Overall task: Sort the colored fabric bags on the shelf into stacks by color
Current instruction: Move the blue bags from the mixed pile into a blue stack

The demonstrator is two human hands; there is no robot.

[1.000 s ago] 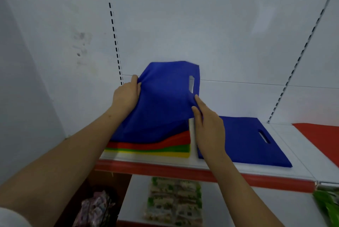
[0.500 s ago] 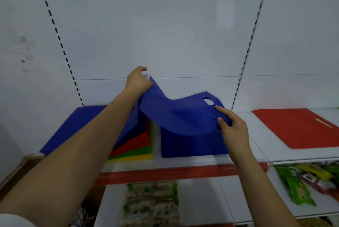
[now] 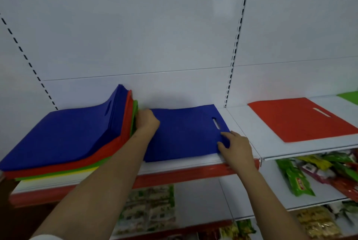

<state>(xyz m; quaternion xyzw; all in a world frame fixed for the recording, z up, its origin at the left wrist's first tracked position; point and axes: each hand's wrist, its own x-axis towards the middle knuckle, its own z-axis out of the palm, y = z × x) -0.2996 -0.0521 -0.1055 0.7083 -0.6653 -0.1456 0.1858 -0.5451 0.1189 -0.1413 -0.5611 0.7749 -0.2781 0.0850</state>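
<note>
— Where are the hands?
— The right hand [image 3: 235,147] pinches the flat blue bag [image 3: 184,133] at its near corner; the left hand [image 3: 148,121] rests beside the mixed stack [image 3: 64,139].
— Further right?
— A red bag [image 3: 302,118] on the shelf [image 3: 249,123].

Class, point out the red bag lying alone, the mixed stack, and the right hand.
red bag [image 3: 302,117]: head view, flat middle.
mixed stack [image 3: 64,133]: head view, top blue bag.
right hand [image 3: 235,145]: head view, back of hand.

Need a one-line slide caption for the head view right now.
Both hands, left hand and right hand, lay a blue bag flat on the shelf beside the mixed-color stack.
</note>
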